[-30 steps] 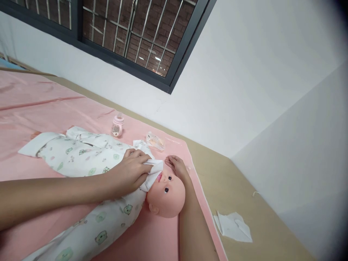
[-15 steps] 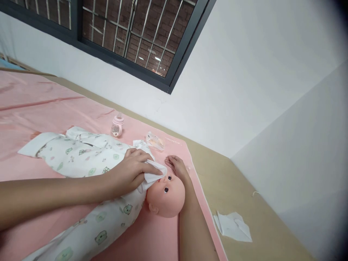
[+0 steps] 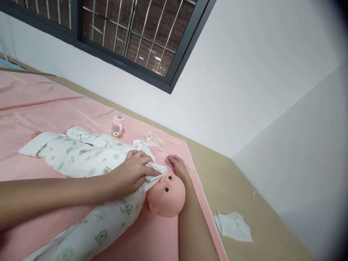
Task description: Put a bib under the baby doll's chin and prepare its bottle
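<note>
A baby doll (image 3: 168, 201) lies on its back, its bald head to the right, in a white suit (image 3: 89, 150) with green animal prints. My left hand (image 3: 137, 168) reaches in from the left and is closed on a white tissue (image 3: 156, 170), which it presses over the doll's mouth and chin. Both dark eyes of the doll show; its mouth area is partly covered. My right hand (image 3: 176, 166) rests on the far side of the head, fingers extended and slightly curved, with nothing visible in it. That forearm runs along the crown of the doll's head.
A pink baby bottle (image 3: 117, 125) stands beyond the doll, near a clear plastic packet (image 3: 154, 141). Under everything spreads a pink mat (image 3: 160, 239) on a tan surface (image 3: 217, 174). A folded white tissue (image 3: 234, 226) lies at right. Behind is a white wall with a barred window (image 3: 130, 36).
My left hand has shifted very slightly down, and the tissue under its fingers is more bunched. The right hand and the doll stay almost where they were.
</note>
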{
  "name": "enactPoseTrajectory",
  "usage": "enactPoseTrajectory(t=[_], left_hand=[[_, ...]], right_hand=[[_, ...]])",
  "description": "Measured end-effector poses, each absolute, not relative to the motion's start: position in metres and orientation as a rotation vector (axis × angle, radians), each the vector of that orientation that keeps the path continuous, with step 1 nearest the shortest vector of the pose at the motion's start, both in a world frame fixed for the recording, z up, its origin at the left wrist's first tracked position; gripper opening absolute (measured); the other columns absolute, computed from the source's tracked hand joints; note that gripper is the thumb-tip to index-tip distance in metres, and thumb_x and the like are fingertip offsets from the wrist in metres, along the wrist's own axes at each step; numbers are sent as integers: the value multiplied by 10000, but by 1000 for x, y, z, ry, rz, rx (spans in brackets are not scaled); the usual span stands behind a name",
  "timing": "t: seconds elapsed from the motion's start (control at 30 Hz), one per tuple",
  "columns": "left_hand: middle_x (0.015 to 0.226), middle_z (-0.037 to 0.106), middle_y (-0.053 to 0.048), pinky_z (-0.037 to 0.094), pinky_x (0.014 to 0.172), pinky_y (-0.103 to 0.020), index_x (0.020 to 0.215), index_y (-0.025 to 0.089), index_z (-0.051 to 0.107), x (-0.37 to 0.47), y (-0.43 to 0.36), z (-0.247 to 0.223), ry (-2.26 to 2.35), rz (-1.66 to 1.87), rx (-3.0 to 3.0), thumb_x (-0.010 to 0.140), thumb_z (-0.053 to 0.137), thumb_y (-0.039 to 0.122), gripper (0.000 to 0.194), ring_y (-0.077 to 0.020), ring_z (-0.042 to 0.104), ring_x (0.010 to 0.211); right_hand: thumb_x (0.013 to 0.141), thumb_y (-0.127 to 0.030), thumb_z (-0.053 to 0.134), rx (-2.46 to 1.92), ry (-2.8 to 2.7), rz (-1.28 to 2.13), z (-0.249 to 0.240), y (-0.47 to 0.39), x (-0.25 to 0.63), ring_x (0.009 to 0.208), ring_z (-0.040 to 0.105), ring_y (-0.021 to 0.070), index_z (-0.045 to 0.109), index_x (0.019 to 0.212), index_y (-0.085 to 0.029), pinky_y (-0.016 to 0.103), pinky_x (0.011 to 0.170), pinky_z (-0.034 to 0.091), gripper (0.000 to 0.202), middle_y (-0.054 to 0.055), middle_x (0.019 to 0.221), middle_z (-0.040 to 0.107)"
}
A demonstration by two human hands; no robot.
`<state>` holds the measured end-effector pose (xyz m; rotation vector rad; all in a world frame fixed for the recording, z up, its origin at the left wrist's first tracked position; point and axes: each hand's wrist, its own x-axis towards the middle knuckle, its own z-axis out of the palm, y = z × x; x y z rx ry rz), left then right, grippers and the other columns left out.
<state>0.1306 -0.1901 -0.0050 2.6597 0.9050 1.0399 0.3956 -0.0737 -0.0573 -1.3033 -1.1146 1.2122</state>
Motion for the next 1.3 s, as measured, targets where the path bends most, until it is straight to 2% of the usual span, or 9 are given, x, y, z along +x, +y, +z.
enactPoseTrajectory(t=[0.23,0.37,0.57,0.7,0.8,0.93,1.07,1.23,1.3], left_hand=[[990,627,-45,323,867,-400,1158,254,633,129,-191,0,928,1086,2649,833,328,37,495,-222,495,974],[1037,653,-38,311,910,-403,1214,233,588,121,-190,18,989,1121,2661,808,367,54,496,-226,510,1034],[1225,623,-87,258,953,-461,1324,186,493,105,-180,37,1209,1191,2837,886,468,198,439,-282,476,1167],[1281,599,-95,243,951,-473,1351,177,458,99,-174,40,1310,1168,2884,881,584,349,516,-305,463,1186],[1283,602,-90,246,946,-468,1346,187,461,98,-173,41,1309,1187,2890,858,622,395,555,-305,468,1183],[1266,612,-92,251,957,-462,1333,183,482,98,-174,41,1274,1219,2881,858,618,414,546,-302,477,1181],[1290,596,-99,247,992,-491,1325,203,505,92,-166,47,1317,1252,2783,883,545,507,538,-310,473,1202],[1291,594,-72,250,1038,-529,1187,242,615,62,-129,55,1530,1264,2426,884,463,537,449,-317,473,1219],[1257,617,-65,313,1026,-487,1152,242,632,45,-108,53,1569,1254,2220,858,472,544,450,-303,519,1172]], right_hand=[[712,-245,682,-1323,-1124,1218,-54,-78,395,788,652,134,635,769,-167,251,837,538,107,43,801,683],[701,-261,707,-1314,-1098,1163,-29,-80,391,764,645,132,639,819,-176,260,767,541,160,48,872,688],[766,-401,680,-1004,-1464,1031,59,-124,345,971,627,159,664,899,-227,341,926,498,219,27,1112,655],[849,-380,597,-1021,-1922,785,97,-169,308,1241,489,187,700,957,-271,342,981,453,184,22,1268,578],[873,-365,565,-1171,-2076,532,102,-186,295,1259,472,188,716,978,-284,338,969,447,201,23,1320,537],[897,-306,515,-1255,-2096,375,99,-182,296,1062,592,168,709,1027,-252,328,897,472,239,35,1141,653],[849,-190,522,-1385,-2017,234,95,-168,310,968,619,170,714,988,-213,319,858,484,238,30,1046,698],[797,-86,494,-1650,-1976,265,85,-149,337,1087,589,200,678,1115,-199,359,961,452,384,53,1214,644],[771,-63,515,-1791,-2022,378,79,-143,345,1140,569,223,671,1145,-194,378,993,433,425,67,1277,608]])
